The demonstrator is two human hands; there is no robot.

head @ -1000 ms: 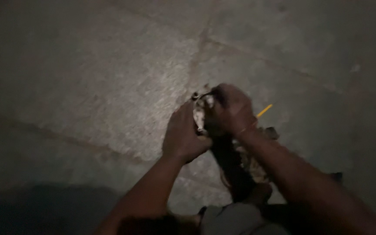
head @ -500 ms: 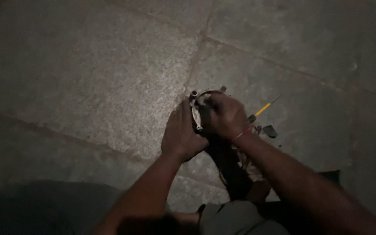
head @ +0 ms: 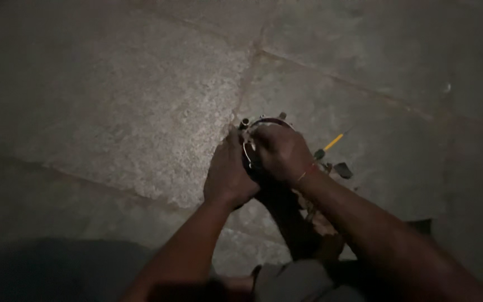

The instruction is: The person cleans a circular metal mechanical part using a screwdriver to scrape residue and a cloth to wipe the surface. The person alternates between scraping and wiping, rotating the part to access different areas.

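— Gripping from both sides, are the hands closed on that round part?

— Yes. The left hand (head: 227, 173) is cupped against its left edge, fingers curled round the rim, and the right hand (head: 280, 152) lies over the top of it, fingers bent and pressed down on its face. A red thread band (head: 307, 173) circles the right wrist.

— How does the part itself look?

— It is a dark round metal ring (head: 264, 124), seen mostly as a curved upper rim that pokes out above the knuckles. A small pale tube-like stub (head: 245, 122) stands at its upper left, and another small lug (head: 282, 116) juts from the upper right. A thin light wire or clip (head: 246, 150) shows between the two hands. The rest of it is hidden under the palms, and the light is too dim to tell more.

— Where does it sit?

— Low over the stone floor (head: 113, 112), just right of a seam between slabs, held above the person's dark leg (head: 294, 229).

— Anything around it?

— A screwdriver with a yellow handle (head: 331, 143) lies on the floor just right of the right hand, with a small dark scrap (head: 342, 170) beside it, near the wrist.
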